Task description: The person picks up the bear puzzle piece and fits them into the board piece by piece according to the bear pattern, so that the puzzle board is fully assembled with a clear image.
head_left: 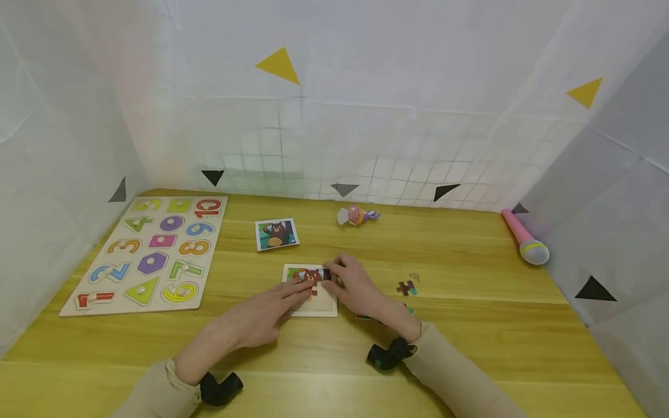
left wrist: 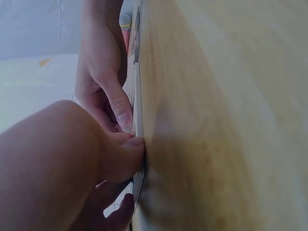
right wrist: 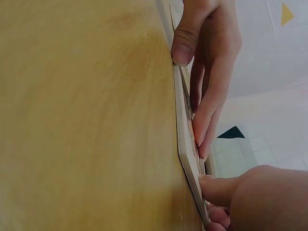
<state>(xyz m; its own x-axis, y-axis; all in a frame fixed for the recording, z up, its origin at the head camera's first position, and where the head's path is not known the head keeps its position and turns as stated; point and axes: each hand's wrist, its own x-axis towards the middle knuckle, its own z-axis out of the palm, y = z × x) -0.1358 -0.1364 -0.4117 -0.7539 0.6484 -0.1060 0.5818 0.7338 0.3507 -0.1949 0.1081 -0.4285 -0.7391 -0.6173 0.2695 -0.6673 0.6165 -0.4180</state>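
A small bear jigsaw puzzle (head_left: 326,305) lies in a pale, thin tray on the table, its upper part filled with pieces. My left hand (head_left: 261,313) reaches over it from the left, fairly straight fingers resting on the pieces; the right wrist view shows this hand's thumb (right wrist: 183,53) against the tray's edge. At the upper right corner, my right hand (head_left: 358,287) pinches a dark puzzle piece (head_left: 327,274) between thumb and fingers, low against the tray. Fingers partly hide the puzzle. A loose brown and teal piece (head_left: 406,288) lies right of the right hand.
A wooden number and shape board (head_left: 133,264) lies at the left. Behind the puzzle are a bear picture card (head_left: 276,234) and a small toy figure (head_left: 357,215). A pink toy microphone (head_left: 525,239) lies far right. More pieces (head_left: 409,310) are partly under the right wrist.
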